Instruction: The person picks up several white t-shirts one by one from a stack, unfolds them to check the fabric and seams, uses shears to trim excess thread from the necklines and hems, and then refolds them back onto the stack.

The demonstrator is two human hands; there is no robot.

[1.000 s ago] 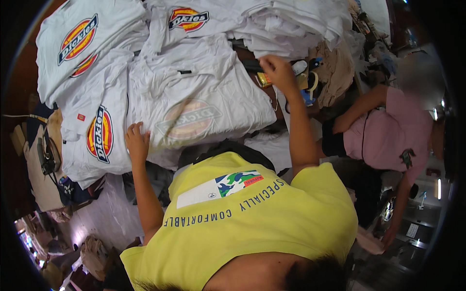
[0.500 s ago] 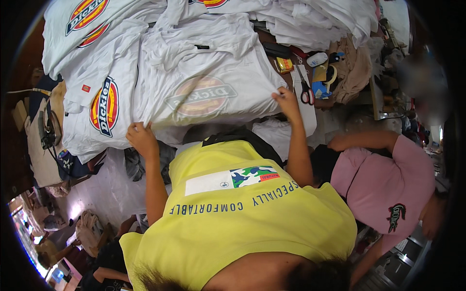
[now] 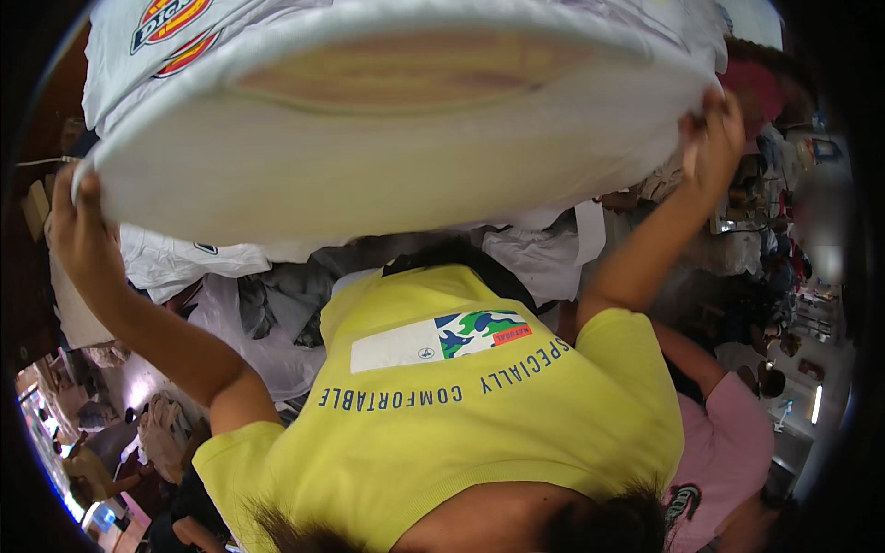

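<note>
A white T-shirt (image 3: 396, 157) is stretched wide and raised off the table in front of me. Its faint reddish-yellow print shows through the cloth near the far edge. My left hand (image 3: 88, 235) has its fingers closed on the shirt's left end. At the opposite end, my right hand (image 3: 714, 143) pinches the other corner, somewhat blurred. The lifted cloth sags between both hands and hides most of the table top behind it.
More white T-shirts (image 3: 115, 69) with coloured oval prints lie at the far left. White cloth (image 3: 525, 263) hangs at the table's near side, beside clear plastic (image 3: 212, 318) to its left. A person in a pink shirt (image 3: 737, 429) is close on my right.
Both hands have risen and spread apart, lifting the T-shirt from the table toward the camera. It now covers the scissors and tape. The person in pink has shifted lower in the view.
</note>
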